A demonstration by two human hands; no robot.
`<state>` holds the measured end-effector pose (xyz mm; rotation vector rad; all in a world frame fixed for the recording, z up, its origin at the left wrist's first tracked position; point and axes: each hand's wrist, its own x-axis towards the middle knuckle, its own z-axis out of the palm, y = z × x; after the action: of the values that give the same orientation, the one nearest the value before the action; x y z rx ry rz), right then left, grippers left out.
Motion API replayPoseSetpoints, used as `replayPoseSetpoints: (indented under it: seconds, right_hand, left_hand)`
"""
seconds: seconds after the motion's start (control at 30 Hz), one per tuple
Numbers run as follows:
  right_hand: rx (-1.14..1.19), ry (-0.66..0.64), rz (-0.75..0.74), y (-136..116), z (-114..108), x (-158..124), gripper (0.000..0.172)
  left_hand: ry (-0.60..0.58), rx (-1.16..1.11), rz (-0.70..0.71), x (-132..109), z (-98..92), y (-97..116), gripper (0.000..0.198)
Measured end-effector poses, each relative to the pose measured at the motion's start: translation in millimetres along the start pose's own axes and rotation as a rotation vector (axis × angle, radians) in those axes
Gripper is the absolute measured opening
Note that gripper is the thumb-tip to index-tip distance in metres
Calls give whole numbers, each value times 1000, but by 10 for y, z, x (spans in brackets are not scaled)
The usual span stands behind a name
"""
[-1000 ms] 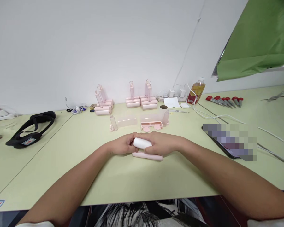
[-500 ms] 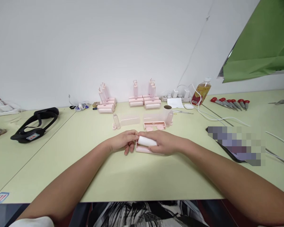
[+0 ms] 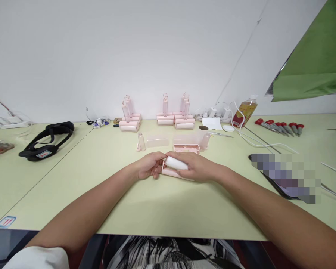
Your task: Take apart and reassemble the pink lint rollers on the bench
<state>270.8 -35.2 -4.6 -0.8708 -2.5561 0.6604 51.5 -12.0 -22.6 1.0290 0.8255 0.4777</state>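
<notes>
A black-and-white patterned garment shows below the near edge of the pale green tabletop, and a blue-bordered sticker with red strokes sits near its left corner. Farther in, the right hand grasps a smooth white cylindrical roll across its right part, thumb on the near side. The roll lies slightly tilted at the open top of a pale pink plastic trough-shaped casing, just above the tabletop or resting on it; which, I cannot tell. The left hand has its fingers partly curled against the casing's left end; whether it grips firmly is unclear.

To the right lies a dark flat device with a pixelated screen; to the left, a black strapped headset. Just beyond the hands is an open pink plastic case, with a translucent pink curved cover and a clear pink cylindrical handle to its left. Farther back stand pink roller units with upright handles, a tilted bottle of amber drink and red-handled tools, before the white wall.
</notes>
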Motion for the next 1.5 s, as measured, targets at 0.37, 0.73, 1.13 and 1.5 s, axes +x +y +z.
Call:
replayPoseSetpoints:
  seconds: [0.37,0.73,1.13,1.5]
  right_hand:
    - [68,-57,38,-32,-32,8,69]
    - [36,-60,73,-29,-22,11,68]
    - [-65,84,26,35,64,-11,69]
    - [-44,135,-36,-37,143,5,57]
  left_hand:
    - [70,-84,-21,21,-41,-13,28]
    - [127,-18,29,14,33,-13,23]
    - [39,329,293,-106,81,-86,54]
    - [366,552,570,-78,273,-244,44]
